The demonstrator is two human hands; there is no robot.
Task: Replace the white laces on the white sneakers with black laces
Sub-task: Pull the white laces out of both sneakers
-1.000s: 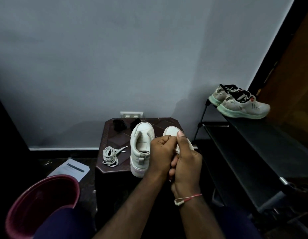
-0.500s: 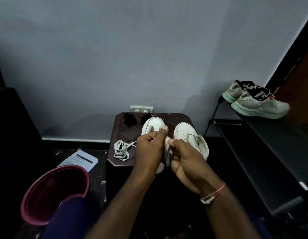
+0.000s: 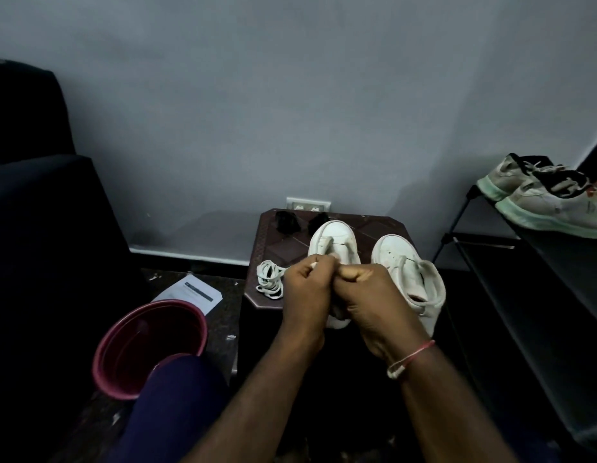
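Our left hand (image 3: 305, 289) and right hand (image 3: 370, 295) have drawn knuckle to knuckle, fingers curled, pinching what seems a white lace (image 3: 313, 264). Unlacing looks finished. Next we reach for the black laces (image 3: 285, 221).

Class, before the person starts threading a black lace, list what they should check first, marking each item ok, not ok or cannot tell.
1. Left sneaker and right sneaker upright on the table: ok.
2. No white lace showing in either: ok.
3. Black laces at the table's back, probably reachable: ok.
4. Hands free: not ok; left hand and right hand curl round a loose white lace, it seems.
5. Coiled white lace clear of the sneakers: ok.
6. Black laces untangled: cannot tell.
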